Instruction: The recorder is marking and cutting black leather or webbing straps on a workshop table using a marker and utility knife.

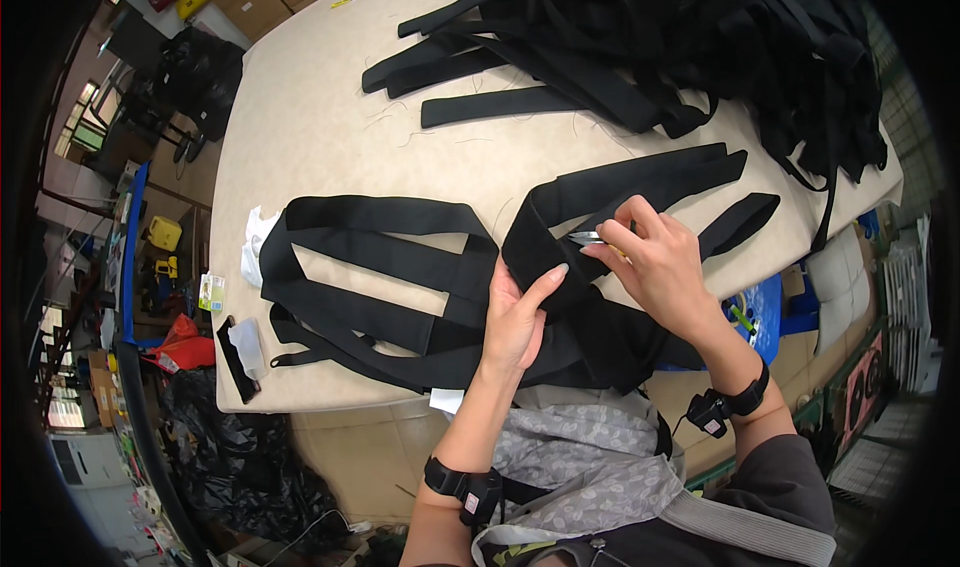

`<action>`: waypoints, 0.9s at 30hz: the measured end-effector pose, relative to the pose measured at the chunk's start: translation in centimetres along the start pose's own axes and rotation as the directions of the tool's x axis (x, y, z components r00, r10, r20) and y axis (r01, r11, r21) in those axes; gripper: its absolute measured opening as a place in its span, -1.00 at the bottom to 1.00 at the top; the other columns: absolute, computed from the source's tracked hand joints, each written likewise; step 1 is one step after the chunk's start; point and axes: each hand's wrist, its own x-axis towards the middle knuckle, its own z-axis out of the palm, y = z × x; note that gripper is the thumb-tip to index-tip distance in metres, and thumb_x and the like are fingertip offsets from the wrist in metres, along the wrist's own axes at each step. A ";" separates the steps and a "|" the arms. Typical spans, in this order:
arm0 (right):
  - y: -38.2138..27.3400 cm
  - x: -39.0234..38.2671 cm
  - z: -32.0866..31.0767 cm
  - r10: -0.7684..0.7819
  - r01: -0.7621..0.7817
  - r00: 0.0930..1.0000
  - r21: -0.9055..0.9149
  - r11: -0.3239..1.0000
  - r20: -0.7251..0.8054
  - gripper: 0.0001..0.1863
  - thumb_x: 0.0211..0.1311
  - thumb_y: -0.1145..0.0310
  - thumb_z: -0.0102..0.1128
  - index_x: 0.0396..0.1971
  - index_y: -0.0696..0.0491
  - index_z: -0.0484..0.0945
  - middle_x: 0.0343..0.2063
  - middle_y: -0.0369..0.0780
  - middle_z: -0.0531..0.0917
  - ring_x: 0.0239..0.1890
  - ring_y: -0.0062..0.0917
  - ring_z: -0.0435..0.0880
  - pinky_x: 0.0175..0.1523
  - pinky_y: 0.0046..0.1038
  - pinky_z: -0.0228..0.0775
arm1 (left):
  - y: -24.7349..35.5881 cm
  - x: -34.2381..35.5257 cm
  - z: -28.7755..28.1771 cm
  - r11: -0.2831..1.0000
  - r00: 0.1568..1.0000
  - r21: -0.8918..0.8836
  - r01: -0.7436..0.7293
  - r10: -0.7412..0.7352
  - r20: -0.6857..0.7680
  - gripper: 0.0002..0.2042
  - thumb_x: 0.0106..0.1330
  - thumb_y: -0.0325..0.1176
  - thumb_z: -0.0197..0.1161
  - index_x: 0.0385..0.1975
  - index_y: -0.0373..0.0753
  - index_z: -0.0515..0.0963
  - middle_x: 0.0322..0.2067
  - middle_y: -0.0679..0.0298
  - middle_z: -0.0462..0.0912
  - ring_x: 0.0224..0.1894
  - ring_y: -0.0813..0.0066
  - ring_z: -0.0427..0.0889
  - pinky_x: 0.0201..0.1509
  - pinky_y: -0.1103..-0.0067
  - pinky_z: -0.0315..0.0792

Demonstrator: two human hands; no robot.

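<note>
My left hand [514, 319] grips a wide black fabric strap [532, 237], its thumb on top and the fingers tucked underneath. In my right hand [656, 264] is a small pair of thread snips [584, 237], held in a pinch. Their silvery blades point left, close over the strap's edge; whether they touch it, I cannot tell. The strap belongs to a bundle of black webbing [360, 302] that spreads left of my left hand and runs under both wrists. A looped strap end [745, 222] lies to the right of my right hand.
A large heap of black straps [640, 42] covers the table's far right. Loose threads lie on the cream tabletop [320, 117]. White scraps [257, 242] and a black strip [238, 359] sit along the left edge. A blue container [765, 317] stands below the right edge.
</note>
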 end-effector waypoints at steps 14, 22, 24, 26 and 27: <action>1.2 -1.1 0.7 0.229 -0.150 0.970 0.543 0.826 -0.082 -0.67 -0.01 0.32 0.33 -0.25 0.13 0.52 -0.33 -0.20 0.51 -0.31 -0.44 0.58 -0.22 -0.56 0.39 | 0.3 0.1 0.4 0.998 0.999 -0.054 0.027 -0.028 -0.028 -0.59 0.19 -0.64 0.13 0.04 -0.24 0.28 -0.06 0.23 0.48 -0.01 0.48 0.49 0.06 0.51 0.44; 1.8 -2.6 1.7 0.141 -0.149 0.989 0.490 0.859 0.055 -0.45 -0.19 0.35 0.44 -0.07 0.04 0.54 0.01 -0.18 0.53 -0.06 -0.31 0.60 -0.07 -0.44 0.49 | 0.2 -0.4 0.3 0.996 0.999 -0.077 0.040 -0.042 -0.021 -0.57 0.22 -0.64 0.09 0.08 -0.19 0.25 -0.01 0.23 0.45 0.02 0.47 0.48 0.10 0.49 0.43; 2.1 -2.8 2.0 0.152 -0.174 0.985 0.561 0.809 0.086 -0.48 -0.16 0.39 0.41 -0.07 0.05 0.54 -0.01 -0.17 0.55 -0.07 -0.30 0.60 -0.05 -0.44 0.48 | 0.0 -0.4 0.2 0.996 1.000 -0.086 0.029 -0.028 0.008 -0.57 0.22 -0.66 0.07 0.08 -0.19 0.25 0.01 0.23 0.44 0.03 0.49 0.47 0.12 0.51 0.40; 2.3 -3.0 2.0 0.163 -0.201 0.979 0.627 0.753 0.118 -0.51 -0.12 0.44 0.38 -0.07 0.06 0.54 -0.03 -0.16 0.57 -0.08 -0.29 0.61 -0.04 -0.45 0.48 | -0.2 -0.4 -0.1 0.996 0.999 -0.080 0.025 -0.023 0.026 -0.57 0.22 -0.67 0.07 0.09 -0.19 0.25 0.01 0.23 0.44 0.04 0.50 0.47 0.14 0.53 0.38; 2.2 -3.0 2.0 0.172 -0.206 0.978 0.653 0.729 0.117 -0.53 -0.14 0.53 0.32 -0.08 0.07 0.55 -0.05 -0.15 0.58 -0.16 -0.33 0.64 -0.11 -0.48 0.49 | -0.4 -0.5 -0.1 0.997 0.999 -0.074 0.019 -0.015 0.044 -0.57 0.23 -0.67 0.06 0.09 -0.19 0.25 0.02 0.24 0.44 0.04 0.51 0.46 0.15 0.54 0.37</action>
